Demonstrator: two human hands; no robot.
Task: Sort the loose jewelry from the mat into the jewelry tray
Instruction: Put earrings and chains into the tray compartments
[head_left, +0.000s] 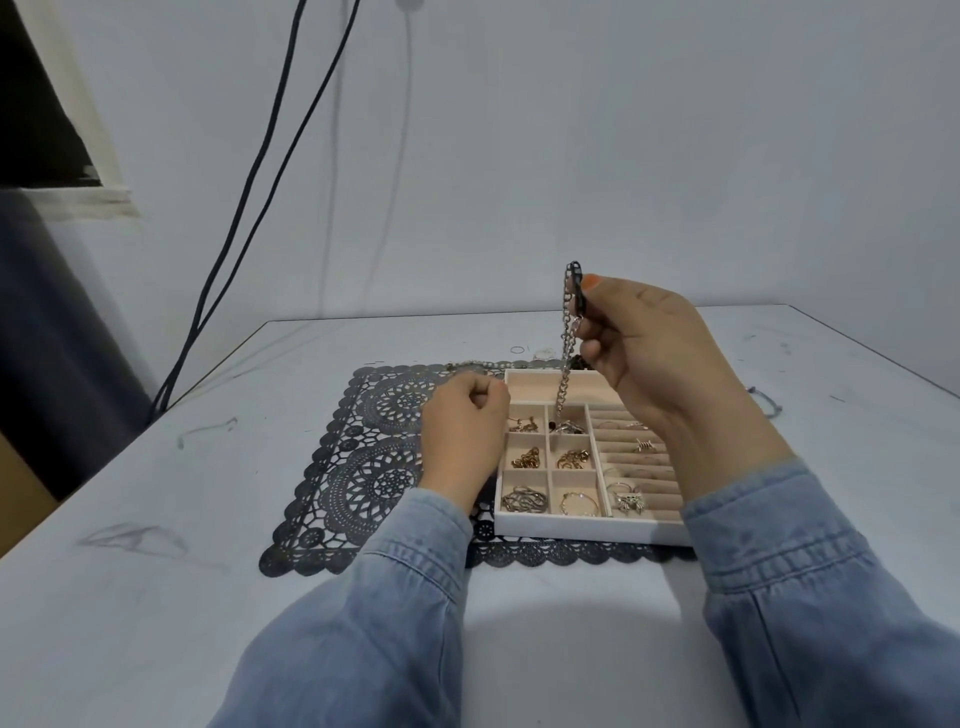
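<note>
Two hands are at the jewelry tray (571, 531), a white tray lying on a dark lace mat (363, 467). Above the tray's far half, the right hand (639, 353) pinches a silver chain (562, 379) between thumb and curled fingers. The chain hangs straight down and its lower end reaches the far small compartment of the second column. Whether it touches the pieces there is hard to make out. The chain's top is darker, looped over the thumb tip.

At the tray's left edge the left hand (462, 436) is curled into a loose fist, with nothing showing in it. The small compartments hold gold and silver rings and hoops. The ring rolls on the tray's right side are partly hidden by the right forearm and its denim sleeve (810, 571).

Beyond the tray's far edge lie a few loose pieces (470, 365) – too small to identify.
</note>
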